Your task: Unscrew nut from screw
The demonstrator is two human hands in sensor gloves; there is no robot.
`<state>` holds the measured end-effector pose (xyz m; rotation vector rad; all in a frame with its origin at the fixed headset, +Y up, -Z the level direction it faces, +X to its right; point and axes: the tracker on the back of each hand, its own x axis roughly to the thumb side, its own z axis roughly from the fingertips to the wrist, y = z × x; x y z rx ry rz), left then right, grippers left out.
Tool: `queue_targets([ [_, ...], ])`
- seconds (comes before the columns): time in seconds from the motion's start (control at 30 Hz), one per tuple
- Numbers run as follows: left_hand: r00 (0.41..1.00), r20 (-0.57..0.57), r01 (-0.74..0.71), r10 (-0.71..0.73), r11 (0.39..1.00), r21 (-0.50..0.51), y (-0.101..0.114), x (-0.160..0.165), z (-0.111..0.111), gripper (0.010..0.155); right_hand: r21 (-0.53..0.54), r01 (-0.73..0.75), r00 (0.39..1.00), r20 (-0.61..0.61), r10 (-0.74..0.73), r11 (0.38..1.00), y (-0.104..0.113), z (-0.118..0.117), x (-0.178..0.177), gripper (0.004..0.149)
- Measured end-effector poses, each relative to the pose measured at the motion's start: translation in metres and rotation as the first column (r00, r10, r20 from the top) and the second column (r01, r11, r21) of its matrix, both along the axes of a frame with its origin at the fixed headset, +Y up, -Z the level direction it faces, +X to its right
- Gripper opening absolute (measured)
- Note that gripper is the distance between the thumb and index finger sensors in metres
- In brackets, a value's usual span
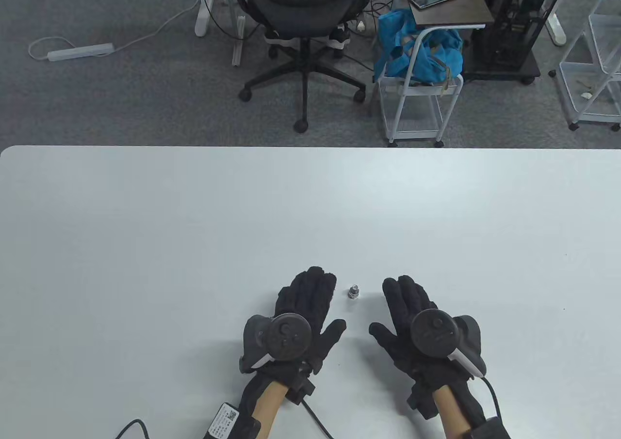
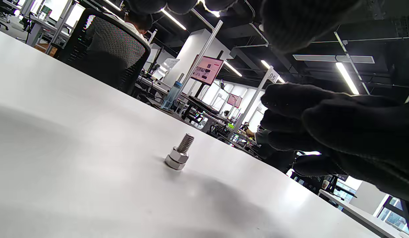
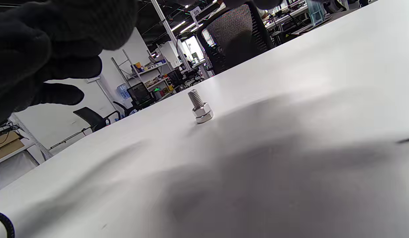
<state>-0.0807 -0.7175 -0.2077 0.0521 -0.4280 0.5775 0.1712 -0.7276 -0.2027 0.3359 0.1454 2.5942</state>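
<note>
A small steel screw (image 1: 353, 292) stands head-down on the white table (image 1: 194, 225), threaded end up, with a hex nut (image 2: 176, 157) low on its shank. It also shows in the right wrist view (image 3: 199, 106). My left hand (image 1: 310, 298) lies flat to the left of the screw, fingers spread and empty. My right hand (image 1: 405, 298) lies flat to its right, fingers spread and empty. Neither hand touches the screw. In the left wrist view the right hand's fingers (image 2: 310, 109) show beyond the screw.
The table's far edge (image 1: 310, 147) runs across the middle of the table view. Beyond it on the floor stand an office chair (image 1: 303, 31) and a white cart with a blue bag (image 1: 419, 56).
</note>
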Motion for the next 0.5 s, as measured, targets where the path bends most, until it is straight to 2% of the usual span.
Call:
queue_targets([
  [0.5,1.0,-0.001,0.02,-0.02,1.0,-0.019,-0.0004,0.0005,-0.0005,0.084,0.015,-0.021,1.0,0.002,0.021,1.0,0.0026,0.0021,-0.0027,0.087],
])
